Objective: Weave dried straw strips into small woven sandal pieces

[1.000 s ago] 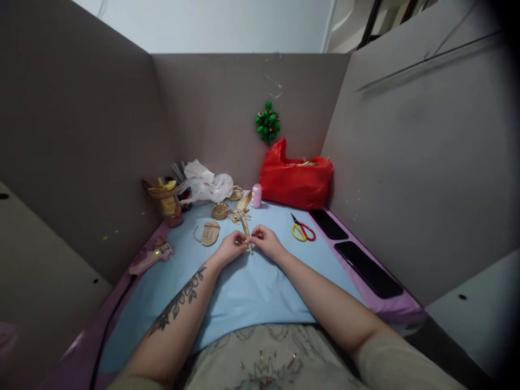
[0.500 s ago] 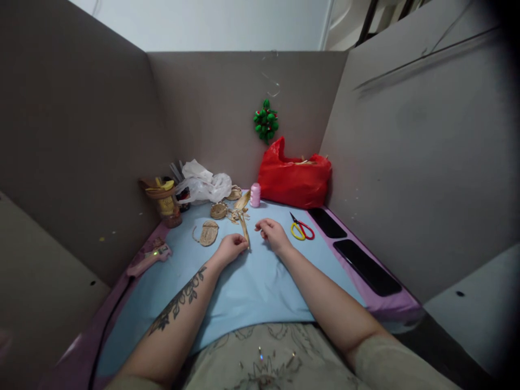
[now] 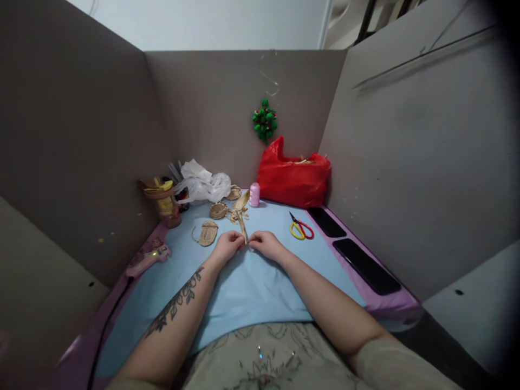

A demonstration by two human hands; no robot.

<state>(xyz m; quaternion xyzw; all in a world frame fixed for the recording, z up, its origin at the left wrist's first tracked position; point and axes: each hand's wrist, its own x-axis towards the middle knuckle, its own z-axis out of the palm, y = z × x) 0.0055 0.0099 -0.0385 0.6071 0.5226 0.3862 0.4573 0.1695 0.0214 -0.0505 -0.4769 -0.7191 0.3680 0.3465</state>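
My left hand pinches the lower end of a dried, straw-coloured leaf strip. That strip stretches away from me over the blue cloth, and its far part widens like a husk. Close on the other side, my right hand has its fingertips pressed together at the same end; what lies between them is too small to make out. Left of the hands lies a flat woven oval piece with a cord loop. Beyond it sits a small round woven basket. A pink thread spool stands behind the strip.
Scissors with yellow and red handles lie to the right, near two black phones. A red bag stands at the back. On the left are a pink glue gun, a tool holder and a clear plastic bag.
My right hand has moved left and toward me, up to the strip's lower end beside my left hand. My left hand has shifted slightly, still pinching the strip.
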